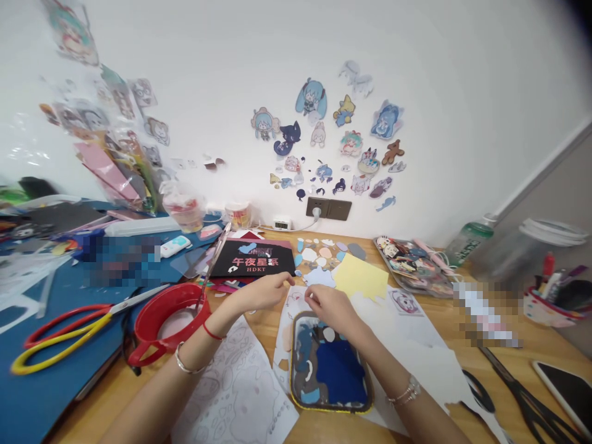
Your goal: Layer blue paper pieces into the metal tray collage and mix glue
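Observation:
My left hand (264, 291) is curled, fingertips pinched toward the right, just in front of a black card with red lettering (253, 259). My right hand (332, 308) is also curled, its fingers pinched near the left hand's tips over white paper. What they pinch is too small to make out. Under my right wrist lies a clear yellow-edged pouch (329, 367) filled with blue and white cut-out pieces. Small cut felt shapes (324, 253) and a yellow sheet (361, 276) lie just beyond my hands.
A red bowl (169, 317) and red-and-yellow scissors (69, 330) sit on a blue mat at left. A printed outline sheet (240, 388) lies near my left forearm. Black scissors (522, 394) and a phone (567, 388) lie at right, a pen cup (552, 302) behind. Stickers cover the wall.

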